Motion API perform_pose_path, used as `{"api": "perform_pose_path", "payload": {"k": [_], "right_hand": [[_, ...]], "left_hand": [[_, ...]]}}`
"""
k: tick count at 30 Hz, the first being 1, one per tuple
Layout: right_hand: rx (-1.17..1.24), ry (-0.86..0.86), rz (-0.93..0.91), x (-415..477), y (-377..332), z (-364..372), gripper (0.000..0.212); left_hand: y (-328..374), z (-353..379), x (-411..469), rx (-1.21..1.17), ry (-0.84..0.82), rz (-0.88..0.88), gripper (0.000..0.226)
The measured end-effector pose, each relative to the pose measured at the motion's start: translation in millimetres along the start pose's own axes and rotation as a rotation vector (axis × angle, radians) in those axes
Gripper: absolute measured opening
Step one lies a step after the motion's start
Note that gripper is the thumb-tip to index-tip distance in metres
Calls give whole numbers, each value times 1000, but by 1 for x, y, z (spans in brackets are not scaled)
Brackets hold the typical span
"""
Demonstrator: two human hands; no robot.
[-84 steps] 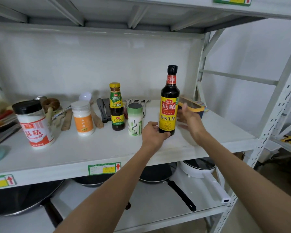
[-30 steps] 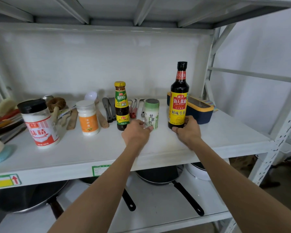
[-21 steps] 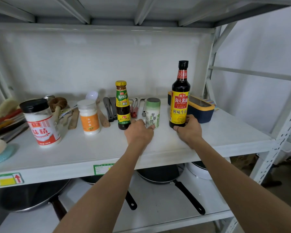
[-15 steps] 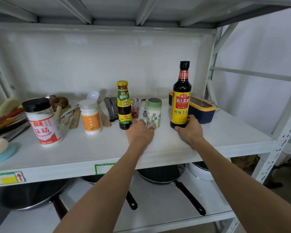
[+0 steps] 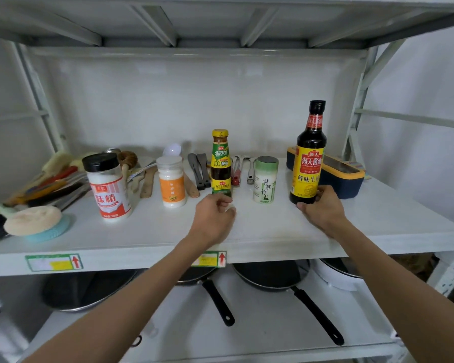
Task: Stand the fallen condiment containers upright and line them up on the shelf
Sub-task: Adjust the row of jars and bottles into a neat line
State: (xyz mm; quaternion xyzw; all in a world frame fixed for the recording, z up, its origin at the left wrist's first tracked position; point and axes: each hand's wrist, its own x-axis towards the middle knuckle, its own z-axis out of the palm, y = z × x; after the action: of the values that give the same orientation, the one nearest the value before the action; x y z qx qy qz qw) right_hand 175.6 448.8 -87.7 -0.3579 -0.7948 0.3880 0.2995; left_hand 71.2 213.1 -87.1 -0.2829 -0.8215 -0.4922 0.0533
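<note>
All five containers are stood upright on the shelf (image 5: 273, 231). The soy bottle (image 5: 309, 155) is gripped at its base by the right hand (image 5: 323, 208); the left hand (image 5: 215, 218) is curled loosely, its fingers hiding the small bottle (image 5: 221, 166) foot.

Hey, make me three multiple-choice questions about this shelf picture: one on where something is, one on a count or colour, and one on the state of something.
1. Where does the green-capped shaker stand?
A. Between the small sauce bottle and the soy sauce bottle
B. Left of the black-capped jar
C. On the lower shelf with the pans

2. How many condiment containers stand on the shelf?
A. Three
B. Five
C. Seven

3. What is the right hand doing?
A. Hanging clear of everything
B. Holding a pan handle
C. Gripping the base of the soy sauce bottle

Answers:
1 A: it stands in the gap between those two bottles.
2 B: black-capped jar, orange-labelled jar, small sauce bottle, shaker and soy sauce bottle.
3 C: its fingers wrap the bottle's foot, while the left hand is at the small sauce bottle.
</note>
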Motion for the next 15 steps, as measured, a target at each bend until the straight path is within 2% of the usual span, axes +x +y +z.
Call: {"api": "perform_pose_path", "payload": {"k": [2, 4, 6, 8, 10, 12, 15], "right_hand": [[5, 45, 13, -4, -1, 1, 78], [2, 146, 17, -14, -5, 1, 75], [18, 242, -20, -28, -10, 1, 61], [37, 262, -98, -45, -16, 3, 42], [68, 190, -196, -63, -27, 11, 28], [73, 46, -304, -82, -41, 28, 21], [95, -180, -383, -104, -71, 66, 21]], "left_hand": [[-11, -23, -11, 12, 30, 15, 23], [-22, -47, -22, 32, 73, 34, 22], [-34, -70, -29, 63, 149, 63, 21], [-45, -92, -34, 86, 255, 79, 22], [-55, -111, -38, 112, 386, 29, 22], [-64, -128, -38, 156, 487, -125, 31], [-77, -146, -28, 228, 481, -324, 54]]}}
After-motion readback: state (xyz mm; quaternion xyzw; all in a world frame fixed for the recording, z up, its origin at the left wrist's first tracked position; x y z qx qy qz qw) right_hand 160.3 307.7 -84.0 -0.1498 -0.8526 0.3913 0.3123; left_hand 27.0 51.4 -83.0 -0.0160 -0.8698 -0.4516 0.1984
